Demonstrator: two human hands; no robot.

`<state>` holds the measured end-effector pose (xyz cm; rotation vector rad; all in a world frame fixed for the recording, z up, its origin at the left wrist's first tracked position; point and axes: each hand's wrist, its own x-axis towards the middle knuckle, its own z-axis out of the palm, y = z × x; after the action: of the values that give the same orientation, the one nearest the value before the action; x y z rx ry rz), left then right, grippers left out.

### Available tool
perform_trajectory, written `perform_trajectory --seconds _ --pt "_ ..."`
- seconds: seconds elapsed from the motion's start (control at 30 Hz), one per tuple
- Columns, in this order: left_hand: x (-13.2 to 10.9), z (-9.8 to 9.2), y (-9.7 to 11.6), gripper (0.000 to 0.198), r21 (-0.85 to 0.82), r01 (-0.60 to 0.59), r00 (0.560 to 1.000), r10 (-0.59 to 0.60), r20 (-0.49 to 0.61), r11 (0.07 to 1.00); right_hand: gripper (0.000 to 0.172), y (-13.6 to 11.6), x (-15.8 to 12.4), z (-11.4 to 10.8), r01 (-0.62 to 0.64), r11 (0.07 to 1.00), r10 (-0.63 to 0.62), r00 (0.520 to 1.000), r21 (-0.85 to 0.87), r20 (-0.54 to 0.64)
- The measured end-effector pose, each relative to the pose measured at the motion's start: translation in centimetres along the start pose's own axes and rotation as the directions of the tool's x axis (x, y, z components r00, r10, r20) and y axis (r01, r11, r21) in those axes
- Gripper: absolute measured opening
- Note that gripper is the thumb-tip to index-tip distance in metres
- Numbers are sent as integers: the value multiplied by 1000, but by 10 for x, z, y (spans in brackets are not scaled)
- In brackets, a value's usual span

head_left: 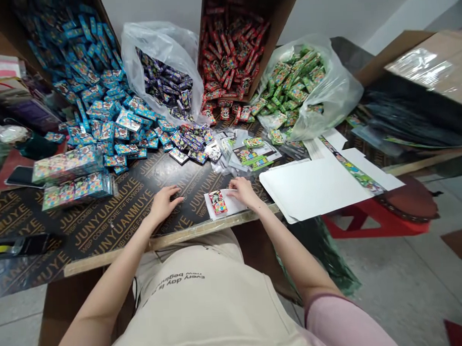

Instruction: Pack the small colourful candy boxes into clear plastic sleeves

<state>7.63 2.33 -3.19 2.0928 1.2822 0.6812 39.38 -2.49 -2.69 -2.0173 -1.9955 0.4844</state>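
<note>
My left hand [164, 201] rests on the dark plywood tabletop [104, 223], fingers loosely curled and apart, holding nothing. My right hand [243, 189] lies on a white card [232, 206] near the table's front edge, fingers bent and pressing its far side. A small red packet [218, 201] lies on that card, between my two hands. Behind the card is a heap of clear sleeves and green packets [249, 154].
Blue packets [99, 97] spill from a box at the back left, purple ones [167, 84] from a plastic bag, red ones [229, 52] from a box, green ones [292, 85] from a bag. Wrapped bundles [70, 176] lie left. White sheets [315, 187] overhang a red stool [388, 223].
</note>
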Motion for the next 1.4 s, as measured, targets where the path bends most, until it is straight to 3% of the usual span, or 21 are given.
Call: perform_trajectory --seconds 0.07,0.13,0.17,0.2,0.23,0.33,0.4,0.47,0.5,0.57,0.63,0.7,0.83,0.97,1.07,1.13,1.2,1.4 --pt "6 10 18 35 -140 32 999 -30 19 990 16 -5 -4 -14 63 997 -50 966 44 -254" --pt "12 12 34 39 -304 102 995 -97 32 947 20 -10 -12 -29 133 988 -70 837 77 -543" --pt "15 11 43 42 -406 152 988 -143 54 901 22 -14 -17 -34 166 983 -78 775 82 -628" --pt "17 11 52 47 -520 210 977 -188 96 828 23 -17 -22 -37 202 976 -99 741 80 -664" --pt "18 10 61 52 -631 272 962 -224 157 727 23 -21 -26 -38 241 968 -134 739 73 -660" --pt "20 7 84 60 -817 415 907 -254 337 401 23 -32 -34 -29 359 931 -277 810 62 -517" --pt "18 3 92 53 -846 425 895 -290 339 323 20 -40 -33 -20 422 904 -354 834 76 -424" --pt "16 -2 92 48 -865 370 897 -374 237 338 12 -48 -29 -14 451 888 -379 830 92 -409" --pt "14 -5 89 47 -874 334 893 -416 173 353 19 -51 -26 -13 450 886 -367 826 109 -427" --pt "12 -11 82 46 -883 275 876 -477 68 379 55 -58 -19 -13 426 885 -298 828 186 -475" --pt "9 -16 75 44 -878 246 863 -505 7 410 72 -64 -14 -13 389 869 -206 846 305 -491" --pt "6 -17 69 43 -867 236 859 -511 -26 440 63 -72 -11 -11 360 855 -145 857 373 -494" --pt "0 -12 63 45 -863 209 855 -515 -68 461 36 -86 -11 -3 341 882 -130 839 325 -528" --pt "-4 -6 57 74 -851 223 856 -514 -62 476 31 -95 -14 2 325 862 -129 883 390 -451" --pt "-7 -5 54 93 -736 183 890 -428 -158 652 31 -95 -13 2 264 810 -72 930 523 -359" --pt "-10 -8 54 92 -551 114 897 -324 -300 826 31 -95 -12 1 231 753 -27 946 616 -322" --pt "-12 -11 55 86 -365 77 899 -223 -377 928 31 -94 -11 -1 214 689 -1 956 692 -294" --pt "-17 -16 57 66 -252 18 889 -131 -440 968 36 -95 -10 3 130 631 61 975 765 -216"
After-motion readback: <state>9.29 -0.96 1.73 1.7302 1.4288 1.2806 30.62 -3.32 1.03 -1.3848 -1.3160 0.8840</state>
